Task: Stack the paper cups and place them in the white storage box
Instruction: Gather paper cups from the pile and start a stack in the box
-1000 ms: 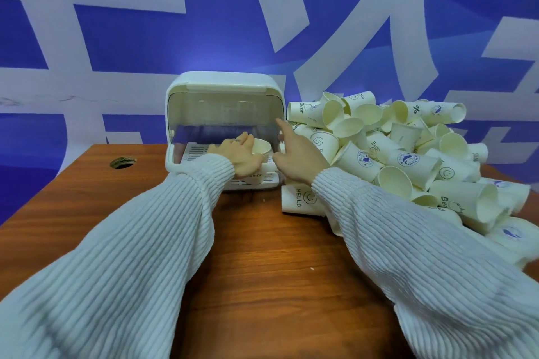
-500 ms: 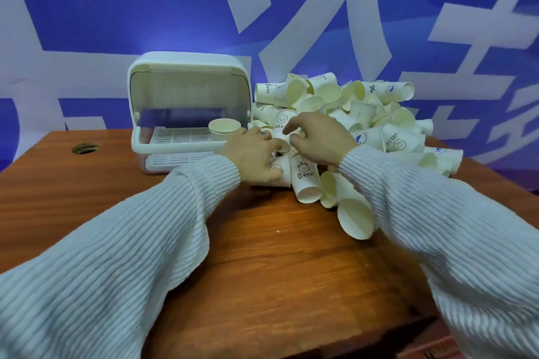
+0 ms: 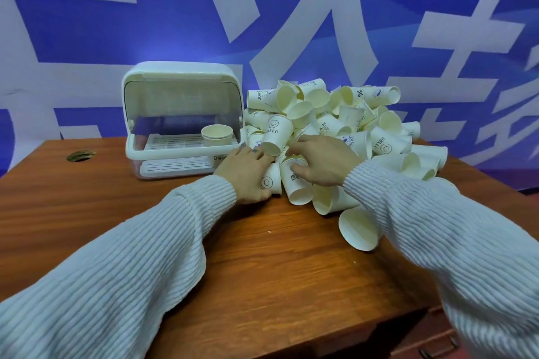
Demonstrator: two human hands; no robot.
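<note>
The white storage box (image 3: 178, 73) stands at the back of the table with its lid raised. A paper cup (image 3: 217, 134) sits upright on its upper rack. To its right lies a big pile of paper cups (image 3: 344, 119), most of them on their sides. My left hand (image 3: 243, 173) grips a smiley-face cup (image 3: 270, 182) at the pile's near left edge, thumb below and fingers above. My right hand (image 3: 322, 162) curls its fingers over the rim end of a cup marked "Bear" (image 3: 297, 188) right beside it. The two hands almost touch.
The wooden table (image 3: 262, 271) has a round cable hole (image 3: 80, 155) at the far left. A loose cup (image 3: 360, 230) lies under my right forearm. A blue and white banner wall stands behind. The table's front right edge drops off near my right sleeve.
My left hand let go of the cup in the box and both hands moved right to the pile's near edge, where each now holds a cup.
</note>
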